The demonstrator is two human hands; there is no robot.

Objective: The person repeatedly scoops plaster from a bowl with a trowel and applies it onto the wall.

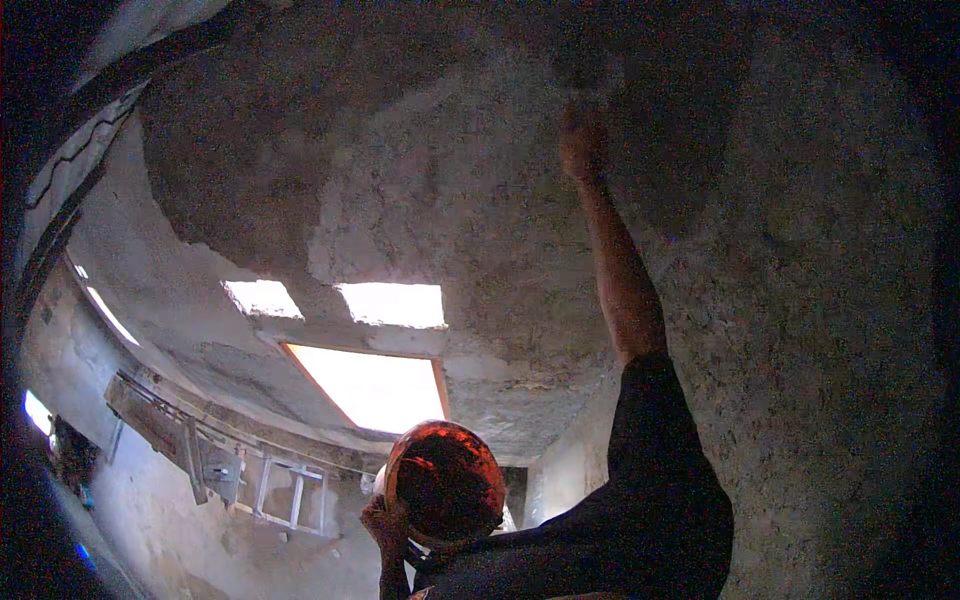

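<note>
My left hand (pixel 385 524) is closed on the side of an orange-red bucket (pixel 497 478) low in the middle of the view. Dark, wet-looking stuff (pixel 447 485) lies inside it, and its mouth tips toward me. High up against the rough plaster wall (pixel 480 190) is my right hand (pixel 583 145), with the arm stretched out and a dark sleeve to the elbow. Its fingers are curled into a fist. Anything in them is lost in the dark, though a darker shape shows on the wall just above. Around that hand the plaster is dark and damp-looking, beside paler patches.
A bright framed opening (pixel 375 388) and two smaller bright openings (pixel 392 305) pierce the wall to the left. Below lies a floor with a pale ladder-like frame (pixel 293 492) and boards (pixel 155 425). Dark beams or pipes (pixel 150 60) run along the upper left.
</note>
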